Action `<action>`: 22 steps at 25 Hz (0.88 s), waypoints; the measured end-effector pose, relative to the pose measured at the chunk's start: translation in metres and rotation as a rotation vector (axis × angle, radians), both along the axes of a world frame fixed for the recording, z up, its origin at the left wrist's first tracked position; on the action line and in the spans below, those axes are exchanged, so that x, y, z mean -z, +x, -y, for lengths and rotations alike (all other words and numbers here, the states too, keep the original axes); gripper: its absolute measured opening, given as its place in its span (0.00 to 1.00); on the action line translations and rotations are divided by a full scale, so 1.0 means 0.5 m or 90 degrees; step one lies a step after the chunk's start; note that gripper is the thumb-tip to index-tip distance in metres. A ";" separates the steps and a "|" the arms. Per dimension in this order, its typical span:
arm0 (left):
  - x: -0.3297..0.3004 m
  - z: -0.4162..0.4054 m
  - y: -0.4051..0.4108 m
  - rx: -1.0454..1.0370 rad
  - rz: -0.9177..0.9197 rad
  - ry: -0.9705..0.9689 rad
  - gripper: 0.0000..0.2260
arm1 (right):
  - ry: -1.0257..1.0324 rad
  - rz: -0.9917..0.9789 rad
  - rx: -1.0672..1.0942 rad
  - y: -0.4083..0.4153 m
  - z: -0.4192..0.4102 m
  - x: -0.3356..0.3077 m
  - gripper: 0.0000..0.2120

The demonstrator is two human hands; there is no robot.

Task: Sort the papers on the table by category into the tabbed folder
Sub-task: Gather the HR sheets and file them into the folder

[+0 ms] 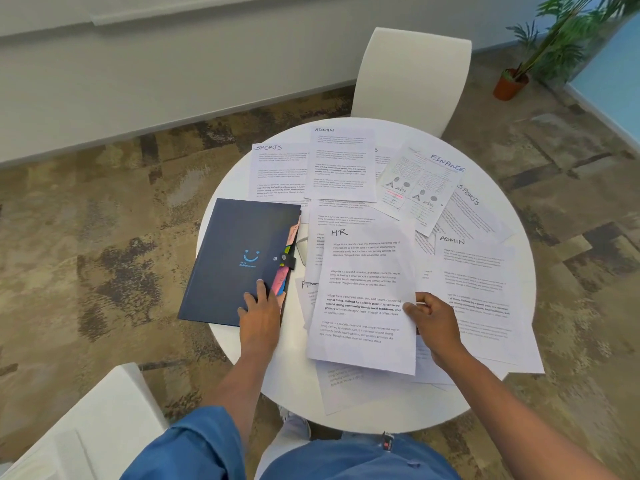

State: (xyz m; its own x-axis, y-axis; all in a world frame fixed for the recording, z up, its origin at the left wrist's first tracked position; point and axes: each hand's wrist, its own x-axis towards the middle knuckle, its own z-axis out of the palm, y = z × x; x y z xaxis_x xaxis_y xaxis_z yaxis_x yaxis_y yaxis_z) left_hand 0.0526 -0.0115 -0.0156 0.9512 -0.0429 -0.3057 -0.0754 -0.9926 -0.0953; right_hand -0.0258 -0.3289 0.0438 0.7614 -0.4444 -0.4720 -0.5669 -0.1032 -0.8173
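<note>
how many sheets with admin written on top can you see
2: one ADMIN sheet at the table's far side beside the SPORTS sheet, another ADMIN sheet at the right. Overlapped sheets may hide more.

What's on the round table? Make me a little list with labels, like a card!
table: round white table, covered with loose papers
folder: dark blue tabbed folder, closed, strap snapped, coloured tabs at its right edge
left hand: flat on the folder's lower right corner
right hand: pinching the HR sheet by its right edge
other headings: SPORTS, ADMIN, FINANCE
nearby: white chair, potted plant
</note>
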 end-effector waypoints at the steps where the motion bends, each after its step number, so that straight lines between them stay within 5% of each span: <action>1: 0.006 0.003 0.000 0.004 -0.001 -0.011 0.23 | 0.004 -0.001 0.006 -0.003 0.002 -0.004 0.05; 22: -0.136 -0.065 0.030 -0.082 0.042 -0.260 0.29 | 0.028 0.079 0.132 0.140 -0.128 -0.058 0.02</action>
State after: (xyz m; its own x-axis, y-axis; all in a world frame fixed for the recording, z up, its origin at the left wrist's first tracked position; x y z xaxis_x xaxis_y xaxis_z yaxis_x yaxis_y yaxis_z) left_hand 0.0676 0.0210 0.0523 0.9735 -0.0275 -0.2272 0.0447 -0.9509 0.3063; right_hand 0.0441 -0.2649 0.0727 0.7097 -0.5779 -0.4029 -0.4673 0.0418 -0.8831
